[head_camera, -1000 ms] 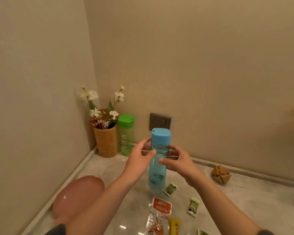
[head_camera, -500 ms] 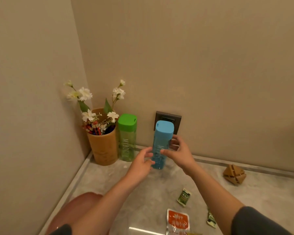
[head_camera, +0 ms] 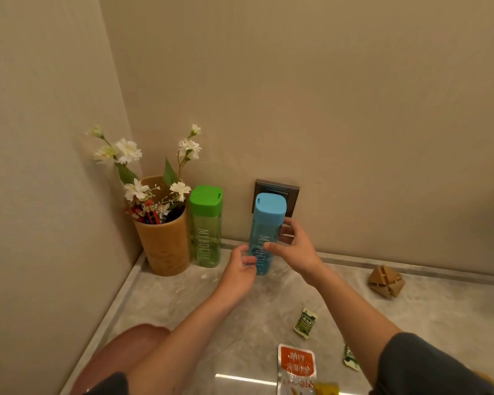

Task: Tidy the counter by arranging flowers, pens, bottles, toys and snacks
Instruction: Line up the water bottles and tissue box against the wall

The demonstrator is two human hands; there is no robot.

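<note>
A blue bottle (head_camera: 265,223) with a blue cap is held directly in front of the wall socket (head_camera: 293,192), leaning slightly, so that the lower part of the socket is covered by the cap. Whether its base rests on the marble-patterned surface (head_camera: 183,303) cannot be told. The bottle's middle is grasped by the grip of the right hand (head_camera: 293,249), with the thumb laid across the front and the fingers curled behind. The lower body is pinched from the side by the grip of the left hand (head_camera: 238,270). White letters are printed down the blue bottle; "MY BOTTL" can be read and the rest is hidden by the hands. To the left of the socket a green bottle (head_camera: 206,226) with a green cap is stood upright against the wall, and "MY BOTTLE" is printed down it in white. Further left of the socket, in the corner and just beside the green bottle, a tan holder (head_camera: 164,246) is placed, filled with pens (head_camera: 149,215) and white flowers (head_camera: 129,151). To the right of the socket, well apart from it, a wooden puzzle toy (head_camera: 385,282) is seen near the wall. Nearer the camera than the socket, a green sachet (head_camera: 305,323) is laid on the surface, its label too small to be read. Nearer still lies an orange and white snack pouch (head_camera: 296,366); its writing is seen upside down and cannot be made out.
</note>
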